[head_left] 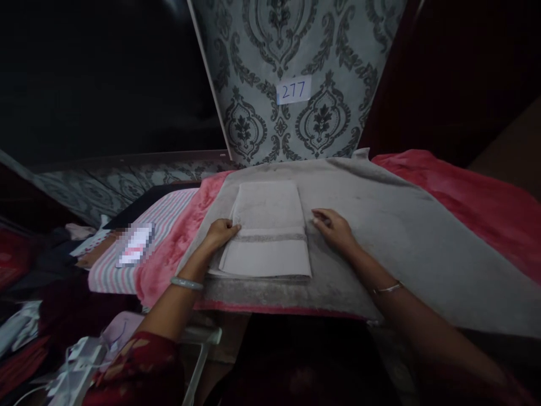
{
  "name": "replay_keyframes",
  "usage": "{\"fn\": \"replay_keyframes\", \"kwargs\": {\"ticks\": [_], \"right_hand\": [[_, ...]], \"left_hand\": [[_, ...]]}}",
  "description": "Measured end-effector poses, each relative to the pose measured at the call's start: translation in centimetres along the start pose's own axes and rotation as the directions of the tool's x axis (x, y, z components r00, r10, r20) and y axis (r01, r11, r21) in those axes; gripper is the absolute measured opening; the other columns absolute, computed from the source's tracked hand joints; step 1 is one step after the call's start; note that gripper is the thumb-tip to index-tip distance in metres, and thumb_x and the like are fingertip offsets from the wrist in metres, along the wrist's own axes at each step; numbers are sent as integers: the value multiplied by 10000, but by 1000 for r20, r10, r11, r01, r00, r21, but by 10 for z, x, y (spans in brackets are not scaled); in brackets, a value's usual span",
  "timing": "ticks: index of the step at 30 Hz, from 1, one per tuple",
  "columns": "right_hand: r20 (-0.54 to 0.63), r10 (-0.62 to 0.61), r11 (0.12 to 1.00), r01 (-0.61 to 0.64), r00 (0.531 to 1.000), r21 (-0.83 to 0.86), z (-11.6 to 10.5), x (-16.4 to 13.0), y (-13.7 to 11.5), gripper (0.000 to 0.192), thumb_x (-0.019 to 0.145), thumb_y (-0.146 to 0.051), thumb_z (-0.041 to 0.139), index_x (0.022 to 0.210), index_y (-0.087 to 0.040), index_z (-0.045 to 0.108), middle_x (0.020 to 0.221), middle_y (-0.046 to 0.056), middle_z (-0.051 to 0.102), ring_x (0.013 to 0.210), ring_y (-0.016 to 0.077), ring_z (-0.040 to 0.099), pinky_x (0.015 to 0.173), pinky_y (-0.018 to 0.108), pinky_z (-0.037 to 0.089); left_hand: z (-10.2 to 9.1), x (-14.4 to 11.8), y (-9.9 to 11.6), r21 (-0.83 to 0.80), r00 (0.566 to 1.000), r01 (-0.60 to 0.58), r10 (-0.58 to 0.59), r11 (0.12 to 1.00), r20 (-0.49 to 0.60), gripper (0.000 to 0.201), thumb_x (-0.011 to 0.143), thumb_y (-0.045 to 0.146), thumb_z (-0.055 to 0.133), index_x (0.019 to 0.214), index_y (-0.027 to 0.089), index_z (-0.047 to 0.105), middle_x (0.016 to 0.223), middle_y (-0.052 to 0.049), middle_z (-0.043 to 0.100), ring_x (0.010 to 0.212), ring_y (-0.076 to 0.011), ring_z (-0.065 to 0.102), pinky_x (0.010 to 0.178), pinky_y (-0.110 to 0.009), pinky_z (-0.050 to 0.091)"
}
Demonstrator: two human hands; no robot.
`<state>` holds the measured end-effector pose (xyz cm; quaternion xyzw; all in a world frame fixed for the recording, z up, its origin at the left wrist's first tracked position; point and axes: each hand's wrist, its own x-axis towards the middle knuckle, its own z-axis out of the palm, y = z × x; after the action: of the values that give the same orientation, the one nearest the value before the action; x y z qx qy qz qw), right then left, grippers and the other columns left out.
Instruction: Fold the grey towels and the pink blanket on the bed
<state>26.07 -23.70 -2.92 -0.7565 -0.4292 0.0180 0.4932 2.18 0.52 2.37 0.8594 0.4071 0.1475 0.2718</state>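
Note:
A folded light grey towel (270, 206) with a darker band across it lies flat on a grey cloth. At its left edge my left hand (220, 232) is closed, thumb on top and the other fingers partly hidden. My right hand (333, 228) hovers just off the towel's right edge, fingers loosely bent and thumb a little apart from them, with nothing seen between them. The grey cloth (380, 225) spreads under the towel and both hands.
Pink fleece (473, 192) shows under the grey cloth at both sides. On a striped cloth (110, 265) to the left lies a blurred phone-like object (136, 245). A large dark screen (110, 84) stands behind, and a paper marked 277 (293, 90) is on the wall. White power strips (80, 361) are at lower left.

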Motion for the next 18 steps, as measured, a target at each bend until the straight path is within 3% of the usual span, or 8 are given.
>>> {"fn": "replay_keyframes", "kwargs": {"ticks": [3,6,9,12,16,18], "right_hand": [[250,-228,937,282,941,-208,10,-13,-43,693,919,-558,453,1483,-155,442,1539,130,390,1436,296,298,1169,476,246],[489,-153,874,349,859,-339,24,-33,-68,840,922,-628,440,1579,-145,237,1632,117,151,1508,305,82,1204,517,99],[596,7,851,309,803,-425,33,-49,-66,845,940,-627,397,1581,-109,210,1630,142,98,1511,307,62,1203,518,111],[591,37,850,286,806,-442,32,-55,-59,816,955,-608,367,1583,-112,202,1629,132,58,1513,295,54,1207,507,110],[605,53,854,278,795,-440,25,-36,-69,697,969,-557,379,1522,-135,383,1587,152,272,1481,303,216,1206,529,81],[569,25,857,275,822,-436,28,-14,-79,634,987,-507,358,1499,-141,424,1553,152,355,1459,289,278,1207,511,101]], "left_hand": [[0,-1,3,23,1000,-16,16,1000,9,325,748,306,620,486,207,455,502,55,397,555,-118,404,548,-254,260],[1,-2,5,46,1000,-24,23,999,15,314,756,281,604,490,209,454,507,52,408,576,-126,423,570,-256,266],[0,-4,6,61,999,-34,32,998,26,302,764,273,597,499,210,466,517,48,427,585,-133,437,577,-259,274],[-1,-5,5,73,999,-46,44,996,30,302,764,259,599,497,212,466,520,46,440,591,-138,451,580,-258,283],[-5,2,5,92,999,-46,44,995,30,309,768,277,618,500,211,479,523,40,476,604,-148,499,582,-253,313],[-7,11,7,112,999,-39,37,993,18,311,774,306,634,509,209,503,533,29,508,625,-160,534,591,-255,330]]}}
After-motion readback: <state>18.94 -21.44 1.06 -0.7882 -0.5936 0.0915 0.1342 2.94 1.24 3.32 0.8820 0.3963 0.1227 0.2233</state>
